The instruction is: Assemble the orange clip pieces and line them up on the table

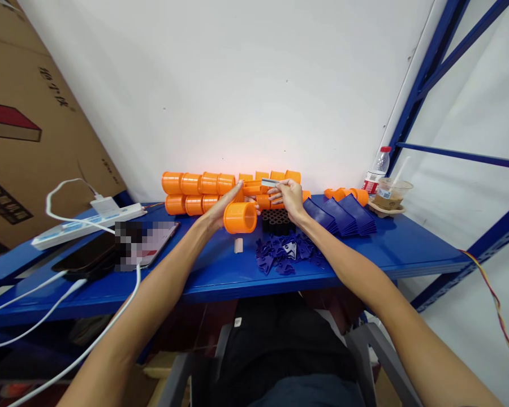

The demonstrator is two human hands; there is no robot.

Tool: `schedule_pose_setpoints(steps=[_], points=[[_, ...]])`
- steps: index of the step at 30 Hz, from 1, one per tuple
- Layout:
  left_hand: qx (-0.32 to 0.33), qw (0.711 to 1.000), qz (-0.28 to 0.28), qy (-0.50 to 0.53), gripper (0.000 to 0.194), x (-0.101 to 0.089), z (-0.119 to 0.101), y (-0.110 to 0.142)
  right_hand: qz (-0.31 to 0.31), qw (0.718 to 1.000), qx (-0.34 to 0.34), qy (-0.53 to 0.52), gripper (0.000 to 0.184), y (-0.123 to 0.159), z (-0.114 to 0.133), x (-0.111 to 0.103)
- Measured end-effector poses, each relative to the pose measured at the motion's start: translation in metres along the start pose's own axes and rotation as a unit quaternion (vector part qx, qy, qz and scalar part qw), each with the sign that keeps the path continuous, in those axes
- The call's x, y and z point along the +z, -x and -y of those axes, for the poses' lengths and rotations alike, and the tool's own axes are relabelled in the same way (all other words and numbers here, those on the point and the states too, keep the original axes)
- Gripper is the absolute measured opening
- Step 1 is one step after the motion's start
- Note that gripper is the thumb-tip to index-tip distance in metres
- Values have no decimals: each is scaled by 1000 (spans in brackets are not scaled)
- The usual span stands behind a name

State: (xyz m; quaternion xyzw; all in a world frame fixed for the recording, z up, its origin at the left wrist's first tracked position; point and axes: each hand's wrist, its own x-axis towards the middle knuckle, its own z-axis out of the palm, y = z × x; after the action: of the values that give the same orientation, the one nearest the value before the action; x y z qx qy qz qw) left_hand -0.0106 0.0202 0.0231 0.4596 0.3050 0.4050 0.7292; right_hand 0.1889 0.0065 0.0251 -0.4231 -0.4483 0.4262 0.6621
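My left hand is closed around an orange plastic part with a round cup at its near end. A flat orange section of what looks like the same part reaches past my fingers. My right hand pinches a small flat card with a pale and dark stripe, just over that flat section. I cannot tell whether the card touches it. Below my hands stand black cylinders in a tight group. Nearer lies a pile of dark blue plastic pieces, and a small pale strip lies to its left.
Stacked orange cups line the wall. Blue panels, a bottle and a drink cup are on the right of the blue table. A power strip, phones and white cables occupy the left.
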Motion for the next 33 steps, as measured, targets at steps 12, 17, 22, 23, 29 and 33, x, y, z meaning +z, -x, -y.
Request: schedule_pose_setpoints(steps=[12, 17, 22, 23, 29, 33], points=[[28, 999, -12, -9, 56, 9, -1, 11, -8, 989, -107, 102, 17, 5, 2, -1], [29, 999, -15, -31, 59, 8, -4, 12, 18, 982, -137, 131, 19, 12, 5, 0], [8, 999, -34, -10, 55, 7, -3, 11, 34, 981, -133, 136, 17, 12, 7, -2], [3, 999, -37, -9, 55, 7, -3, 11, 36, 982, -130, 132, 17, 12, 7, -2], [-5, 998, -8, -66, 66, 3, -2, 10, 64, 989, -103, 83, 21, 7, 8, -4], [-10, 999, 5, -46, 63, -4, -3, 8, 108, 991, -70, 45, 25, 4, 11, -7]])
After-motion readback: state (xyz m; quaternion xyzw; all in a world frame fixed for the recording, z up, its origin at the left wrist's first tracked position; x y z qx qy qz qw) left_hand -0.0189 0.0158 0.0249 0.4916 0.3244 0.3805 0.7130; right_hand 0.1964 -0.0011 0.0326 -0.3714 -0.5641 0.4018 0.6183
